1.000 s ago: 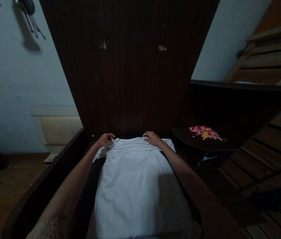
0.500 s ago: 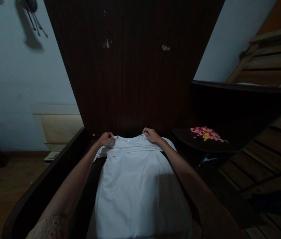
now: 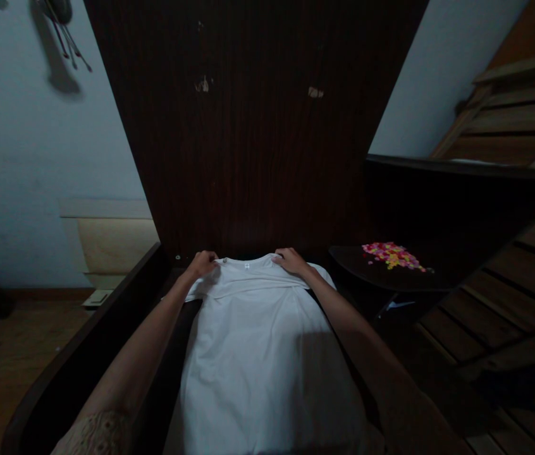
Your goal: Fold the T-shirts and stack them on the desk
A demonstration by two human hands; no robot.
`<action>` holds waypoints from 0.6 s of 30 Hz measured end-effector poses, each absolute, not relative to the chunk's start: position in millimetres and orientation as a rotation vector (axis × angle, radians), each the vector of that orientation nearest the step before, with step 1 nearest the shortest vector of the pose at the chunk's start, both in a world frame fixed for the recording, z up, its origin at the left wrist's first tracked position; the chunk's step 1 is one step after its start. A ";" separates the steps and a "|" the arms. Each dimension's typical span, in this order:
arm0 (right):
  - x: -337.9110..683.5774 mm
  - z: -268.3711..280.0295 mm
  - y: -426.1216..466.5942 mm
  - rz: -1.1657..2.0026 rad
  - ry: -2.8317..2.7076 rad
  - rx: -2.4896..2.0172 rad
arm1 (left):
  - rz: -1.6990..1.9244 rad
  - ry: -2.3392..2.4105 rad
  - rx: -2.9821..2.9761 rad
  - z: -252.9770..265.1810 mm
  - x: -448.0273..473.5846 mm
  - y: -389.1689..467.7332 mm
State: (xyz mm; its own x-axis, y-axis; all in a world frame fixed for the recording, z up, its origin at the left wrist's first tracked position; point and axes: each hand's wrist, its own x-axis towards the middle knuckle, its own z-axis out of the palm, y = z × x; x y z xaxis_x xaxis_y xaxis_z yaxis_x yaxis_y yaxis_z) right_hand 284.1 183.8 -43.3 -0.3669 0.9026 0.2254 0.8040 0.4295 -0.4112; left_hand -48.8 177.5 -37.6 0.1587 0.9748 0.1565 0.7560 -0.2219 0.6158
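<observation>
A white T-shirt (image 3: 258, 354) lies spread in front of me on a dark surface, its neckline at the far end and its lower part towards me. My left hand (image 3: 203, 263) pinches the fabric at the left end of the neckline. At the right end, my right hand (image 3: 290, 260) is closed on the shirt in the same way. Between the hands the collar hangs in a shallow curve, with a small pale mark inside it. Soft folds cross the cloth just below the neckline. My forearms cover parts of both sleeves.
A tall dark wooden panel (image 3: 253, 126) rises behind the shirt. On the right, a rounded dark shelf (image 3: 353, 265) bears a heap of pink and yellow petal-like pieces (image 3: 394, 254). A dark raised edge (image 3: 82, 347) runs along the left. Wooden slats (image 3: 509, 278) stand at far right.
My right hand has come down very slightly with the collar's right end. The left sleeve shows a little farther left behind my forearm. Both hands keep hold of the shirt.
</observation>
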 end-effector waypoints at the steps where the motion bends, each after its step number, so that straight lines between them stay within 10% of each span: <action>1: 283.7 -44.1 182.7 0.276 -2.261 -1.462 | 0.749 1.653 2.056 -37.1 -47.5 177.1; 18: 266.6 -27.2 165.1 -0.090 -2.594 -1.648 | 0.896 1.591 2.105 -42.3 -42.0 178.4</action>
State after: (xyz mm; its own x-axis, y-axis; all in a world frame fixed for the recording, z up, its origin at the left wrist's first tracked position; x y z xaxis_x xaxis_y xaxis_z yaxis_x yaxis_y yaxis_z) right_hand 266.6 165.1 -27.2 -0.4239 0.9014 0.0880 0.9054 0.4244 0.0136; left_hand -42.0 178.4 -42.3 0.1676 0.9475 0.2723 0.7239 -0.3058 0.6184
